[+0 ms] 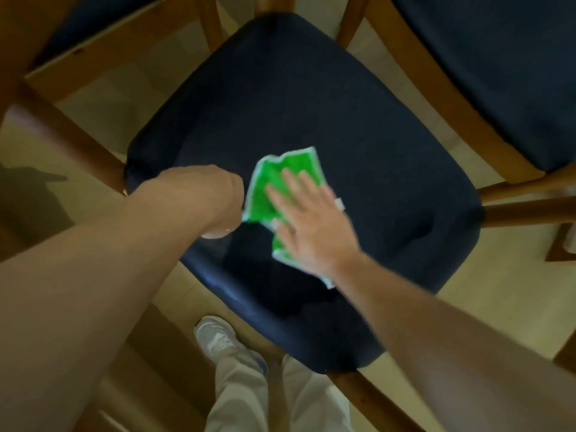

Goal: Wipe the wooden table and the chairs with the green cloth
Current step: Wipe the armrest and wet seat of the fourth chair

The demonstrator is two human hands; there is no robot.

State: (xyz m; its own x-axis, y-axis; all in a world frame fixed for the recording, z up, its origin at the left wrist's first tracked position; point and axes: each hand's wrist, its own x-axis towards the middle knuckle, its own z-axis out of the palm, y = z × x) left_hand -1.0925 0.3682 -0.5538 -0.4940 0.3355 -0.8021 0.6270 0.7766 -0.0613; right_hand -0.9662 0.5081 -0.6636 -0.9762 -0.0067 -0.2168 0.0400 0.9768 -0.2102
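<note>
Chair-wiping step: the right hand (pixel 307 227), fingers flat, presses the green cloth (pixel 274 194) onto the dark chair seat (pixel 311 104). The left hand (pixel 218 204) is blurred; its grip cannot be told. Next, probably, sweep the cloth across the unwiped seat.

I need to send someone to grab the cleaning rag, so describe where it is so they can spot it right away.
Look for the wooden chair with the dark navy seat cushion in the middle of the view. On that cushion, under the flat right hand, lies the green cloth. It is the only bright green thing there, crumpled, with a pale edge.
</note>
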